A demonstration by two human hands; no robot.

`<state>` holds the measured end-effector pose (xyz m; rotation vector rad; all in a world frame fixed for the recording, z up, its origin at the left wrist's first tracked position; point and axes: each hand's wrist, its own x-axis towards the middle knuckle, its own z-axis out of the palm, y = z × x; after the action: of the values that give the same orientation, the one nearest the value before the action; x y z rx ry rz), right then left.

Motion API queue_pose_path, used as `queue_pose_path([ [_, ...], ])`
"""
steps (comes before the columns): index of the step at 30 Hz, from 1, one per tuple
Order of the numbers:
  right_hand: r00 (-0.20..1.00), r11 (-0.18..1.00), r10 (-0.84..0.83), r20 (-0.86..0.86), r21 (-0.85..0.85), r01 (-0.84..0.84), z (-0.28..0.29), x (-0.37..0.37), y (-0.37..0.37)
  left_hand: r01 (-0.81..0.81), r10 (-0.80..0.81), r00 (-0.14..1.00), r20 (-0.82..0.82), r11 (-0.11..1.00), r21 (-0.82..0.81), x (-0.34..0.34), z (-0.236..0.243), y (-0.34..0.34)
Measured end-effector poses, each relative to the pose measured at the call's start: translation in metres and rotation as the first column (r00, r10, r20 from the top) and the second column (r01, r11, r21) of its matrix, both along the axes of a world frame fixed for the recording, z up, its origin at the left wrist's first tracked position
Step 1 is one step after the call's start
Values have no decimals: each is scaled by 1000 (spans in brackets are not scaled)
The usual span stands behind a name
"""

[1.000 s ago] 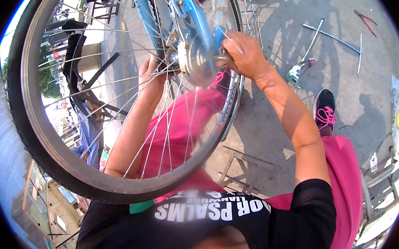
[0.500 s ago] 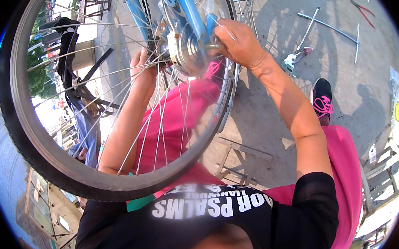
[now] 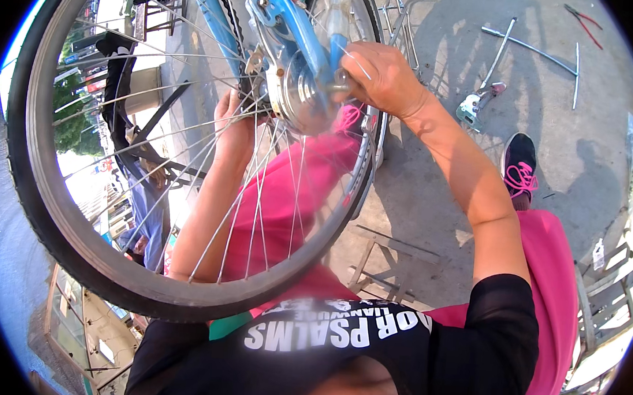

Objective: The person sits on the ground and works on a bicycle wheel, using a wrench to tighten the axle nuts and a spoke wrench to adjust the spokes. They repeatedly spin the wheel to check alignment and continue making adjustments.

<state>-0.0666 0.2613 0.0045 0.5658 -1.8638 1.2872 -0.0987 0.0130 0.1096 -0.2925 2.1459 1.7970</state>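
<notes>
A bicycle wheel [image 3: 170, 297] with a black tyre and thin spokes fills the left of the head view, fitted in a light-blue bicycle frame [image 3: 292, 16]. A round metal hub drum [image 3: 298, 90] sits at its middle. My right hand [image 3: 385, 77] has its fingers curled in at the drum's right side, against the frame end and the axle. What is in its grip is hidden by the fingers. Through the spokes, my left hand [image 3: 234, 129] reaches up to the hub's left side, close to the chain [image 3: 230, 15]; its fingertips are partly covered.
On the concrete ground at upper right lie metal T-shaped wrenches [image 3: 536, 51], red-handled pliers [image 3: 584, 25] and a small metal part with a pink piece [image 3: 473, 107]. A low stool frame [image 3: 393, 250] stands below the wheel. A person's blue trouser leg [image 3: 146, 215] shows behind the spokes.
The view has shifted slightly, so everything sits a little lower and farther right. Both hands stay at the hub, with no clear change in grip.
</notes>
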Motion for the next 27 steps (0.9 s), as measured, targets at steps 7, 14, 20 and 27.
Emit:
queue_pose_path([
  [7,999,998,-39,-31,-45,38,2,-2,2,-82,84,996,7,990,-117,0,1,-6],
  [14,996,993,-76,36,-87,79,0,2,1,-81,80,997,5,996,31,5,4,17],
  [20,993,980,-101,66,-164,111,10,11,-7,0,2,1000,-25,999,48,8,7,14],
  [27,963,963,-204,178,-143,230,10,25,-19,35,-37,999,-23,997,-64,8,8,14],
])
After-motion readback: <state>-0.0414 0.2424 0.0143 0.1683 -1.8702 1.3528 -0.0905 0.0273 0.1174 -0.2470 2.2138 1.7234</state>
